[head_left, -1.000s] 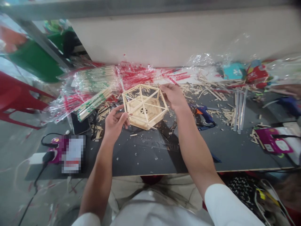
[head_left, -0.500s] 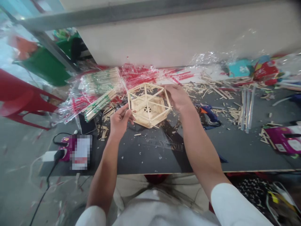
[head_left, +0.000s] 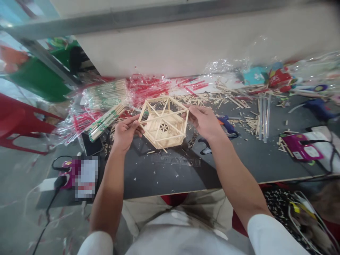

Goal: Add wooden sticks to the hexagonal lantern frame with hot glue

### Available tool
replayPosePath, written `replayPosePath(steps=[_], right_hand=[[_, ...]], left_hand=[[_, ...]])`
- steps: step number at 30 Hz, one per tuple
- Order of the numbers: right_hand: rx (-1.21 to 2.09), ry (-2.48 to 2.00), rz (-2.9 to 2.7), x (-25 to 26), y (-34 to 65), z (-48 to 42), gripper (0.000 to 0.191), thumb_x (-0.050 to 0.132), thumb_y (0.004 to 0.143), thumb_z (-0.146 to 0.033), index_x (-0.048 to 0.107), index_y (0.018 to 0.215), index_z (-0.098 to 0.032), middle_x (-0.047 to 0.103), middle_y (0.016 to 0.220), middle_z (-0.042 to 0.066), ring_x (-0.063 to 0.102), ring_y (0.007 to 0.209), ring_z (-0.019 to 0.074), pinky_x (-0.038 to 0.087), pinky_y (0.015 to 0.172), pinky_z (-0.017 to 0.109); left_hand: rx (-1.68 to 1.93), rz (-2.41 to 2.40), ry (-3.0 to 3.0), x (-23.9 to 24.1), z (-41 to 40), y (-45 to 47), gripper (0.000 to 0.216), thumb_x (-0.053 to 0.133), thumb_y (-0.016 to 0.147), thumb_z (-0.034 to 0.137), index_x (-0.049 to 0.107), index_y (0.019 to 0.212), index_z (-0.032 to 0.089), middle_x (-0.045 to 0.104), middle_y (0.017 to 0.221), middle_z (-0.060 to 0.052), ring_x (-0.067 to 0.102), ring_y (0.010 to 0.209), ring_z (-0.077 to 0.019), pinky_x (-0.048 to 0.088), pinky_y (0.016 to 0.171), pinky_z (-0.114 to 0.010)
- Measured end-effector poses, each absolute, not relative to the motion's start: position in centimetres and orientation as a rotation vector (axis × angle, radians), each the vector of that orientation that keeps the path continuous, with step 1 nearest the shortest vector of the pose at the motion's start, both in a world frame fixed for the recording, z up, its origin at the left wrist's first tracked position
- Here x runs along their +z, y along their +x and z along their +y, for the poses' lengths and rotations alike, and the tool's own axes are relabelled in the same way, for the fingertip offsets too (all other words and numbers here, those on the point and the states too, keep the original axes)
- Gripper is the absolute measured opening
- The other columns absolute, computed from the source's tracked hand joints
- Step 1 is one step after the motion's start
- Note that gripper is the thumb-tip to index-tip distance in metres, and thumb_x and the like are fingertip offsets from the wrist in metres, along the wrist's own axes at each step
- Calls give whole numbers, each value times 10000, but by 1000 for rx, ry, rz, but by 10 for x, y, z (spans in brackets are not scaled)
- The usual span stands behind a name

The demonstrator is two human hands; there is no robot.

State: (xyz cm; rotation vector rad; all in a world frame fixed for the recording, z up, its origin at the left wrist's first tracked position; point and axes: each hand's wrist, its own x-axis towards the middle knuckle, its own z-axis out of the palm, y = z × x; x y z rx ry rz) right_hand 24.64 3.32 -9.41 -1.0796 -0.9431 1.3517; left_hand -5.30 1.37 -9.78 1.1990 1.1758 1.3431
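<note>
Between my hands is a hexagonal frame of pale wooden sticks (head_left: pixel 174 131), with spokes crossing at its open face and stacked stick layers behind. My left hand (head_left: pixel 126 132) pinches its left corner between thumb and fingers. At the upper right corner my right hand (head_left: pixel 200 118) is closed on it, some fingertips hidden behind the sticks. The frame is tilted and held over the dark table (head_left: pixel 143 180). Below it lies a clear plastic ruler (head_left: pixel 177 160). A blue glue gun (head_left: pixel 227 124) rests just beyond my right wrist.
Bundled sticks in plastic (head_left: pixel 106 92) and red sticks (head_left: pixel 151 86) lie at the back. Clear glue sticks (head_left: pixel 263 118) and stick offcuts are on the right. A purple power strip (head_left: pixel 302 147) sits at right; a phone (head_left: pixel 86 177) lies at left. Another blue glue gun (head_left: pixel 318 110) is farther right.
The stick frame has turned and tilted in my hands, so its spoked face and inner layers show more. My hands still hold it. The whole view has shifted slightly.
</note>
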Motion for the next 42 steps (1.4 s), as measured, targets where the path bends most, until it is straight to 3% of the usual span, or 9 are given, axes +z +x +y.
replayPosePath(steps=[8,16,30,37,42], right_hand=[[1220,-938,-774,-127,240,17,503,966,641,-576,641,882,-278,762,764,-52,741,651,143,654,709,302],[1163,-911,-830,-131,240,15,473,938,709,-593,642,906,-281,766,795,-47,761,691,139,662,751,293],[1062,-974,-892,-132,239,12,452,925,723,-588,646,910,-286,777,804,-40,775,714,166,671,745,330],[1019,-1038,-946,-132,242,10,373,870,800,-537,630,935,-286,748,799,-24,784,750,195,664,731,367],[1005,-1050,-960,-133,244,12,400,878,783,-560,622,927,-289,743,801,-21,777,734,201,668,715,382]], left_hand=[[1303,1160,1123,-111,10,-44,641,978,645,588,825,1071,134,762,669,-45,706,525,-167,532,464,-227],[1376,1186,1102,-114,8,-42,573,989,624,588,833,953,146,746,630,-46,694,504,-169,516,438,-224],[1307,1148,1080,-117,2,-47,619,984,615,597,853,1034,161,760,685,-38,708,554,-167,544,488,-242],[1332,1223,1258,-118,-5,-47,553,880,770,605,843,1121,179,784,760,-40,774,668,-213,627,578,-306],[1362,1278,1447,-113,-9,-54,450,801,866,584,848,1041,172,789,768,-56,774,680,-204,637,604,-298]])
